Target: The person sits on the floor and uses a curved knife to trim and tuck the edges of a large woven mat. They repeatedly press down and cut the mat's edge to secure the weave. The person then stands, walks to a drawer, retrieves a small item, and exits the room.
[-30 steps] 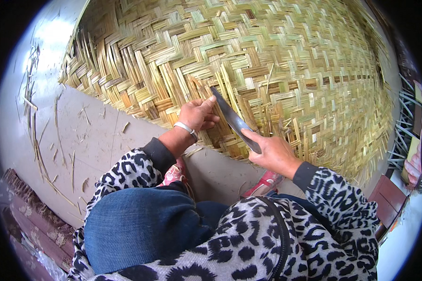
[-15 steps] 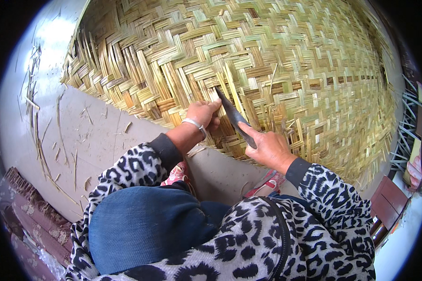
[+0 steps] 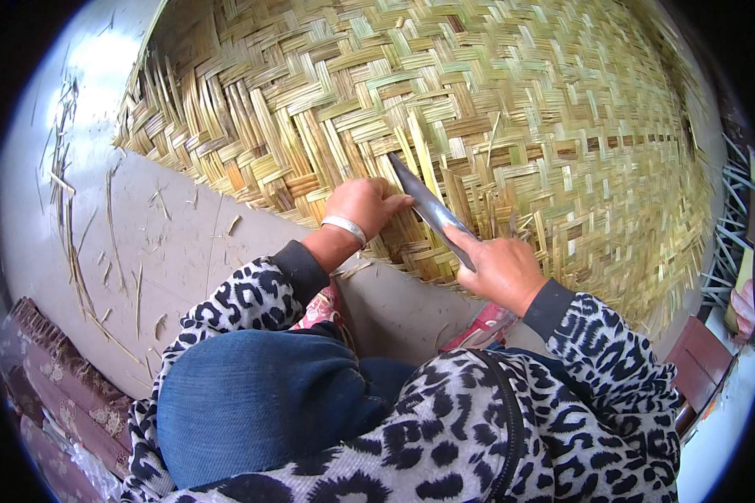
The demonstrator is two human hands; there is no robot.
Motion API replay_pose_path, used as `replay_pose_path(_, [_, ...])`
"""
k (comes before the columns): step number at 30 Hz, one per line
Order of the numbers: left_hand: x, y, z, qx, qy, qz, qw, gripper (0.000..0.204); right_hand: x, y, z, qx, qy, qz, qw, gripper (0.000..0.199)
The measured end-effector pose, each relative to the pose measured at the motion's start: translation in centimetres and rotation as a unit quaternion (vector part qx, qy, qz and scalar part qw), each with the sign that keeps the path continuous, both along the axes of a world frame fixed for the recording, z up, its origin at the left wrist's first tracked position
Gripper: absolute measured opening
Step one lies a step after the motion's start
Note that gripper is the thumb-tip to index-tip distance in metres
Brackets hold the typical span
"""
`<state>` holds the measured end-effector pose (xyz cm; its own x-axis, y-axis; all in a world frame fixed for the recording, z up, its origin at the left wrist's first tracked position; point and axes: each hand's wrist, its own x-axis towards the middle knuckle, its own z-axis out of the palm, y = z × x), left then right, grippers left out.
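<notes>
A large woven bamboo mat of yellow-green strips fills the upper part of the head view. My left hand, with a silver bangle on the wrist, presses its fingers on the strips at the mat's near edge. My right hand grips the handle of a long grey metal blade. The blade slants up and left, and its tip lies against the weave just right of my left fingertips. Both forearms wear leopard-print sleeves.
A grey concrete floor lies left of the mat, strewn with thin bamboo slivers. A patterned reddish cloth is at the lower left. My blue-clad knee is below. Loose strip ends stick out at the far right.
Both hands have shifted slightly up onto the mat edge. The blade's tip now sits closer to my left fingers, and the view has tilted a little.
</notes>
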<state>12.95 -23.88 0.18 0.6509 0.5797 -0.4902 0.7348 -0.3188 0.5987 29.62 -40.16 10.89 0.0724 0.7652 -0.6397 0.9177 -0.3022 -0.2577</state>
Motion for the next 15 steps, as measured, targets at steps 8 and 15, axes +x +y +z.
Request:
replay_pose_path(8, [0.3,-0.4,-2.7,0.007,-0.046,0.036,0.998,0.046,3.5,-2.1,8.1,-0.169,-0.017,0.034,0.985,0.070])
replay_pose_path(15, [-0.5,2.6,-0.2,-0.049,-0.131,0.135,0.981,0.032,6.6,-4.7,10.1,-0.168,-0.030,0.117,0.978,0.079])
